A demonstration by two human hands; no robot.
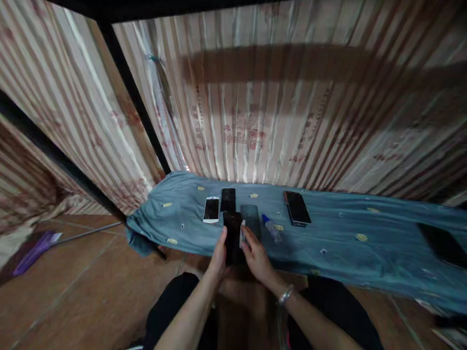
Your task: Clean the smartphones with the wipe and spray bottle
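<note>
My left hand [219, 253] is closed around the left side of a dark smartphone [233, 238], held near the front edge of the cloth. In the fingers of my right hand [254, 250] is a small pale flat piece [242, 232], pressed against the phone's right side; its kind is unclear. Just beyond, a grey-blue phone or case [251, 215] lies on the cloth, partly covered by my hands. A white phone [211, 210] and a black phone [228, 198] rest to the left. Right of my hands lies a clear bottle with a blue cap [272, 229].
Farther right on the blue cloth-covered bench [335, 238] sits a stack of phones [297, 208], with a dark flat device [441, 243] near the right end. Patterned curtains [248, 116] hang behind. Black frame posts [134, 92] and a purple broom [34, 253] are at left.
</note>
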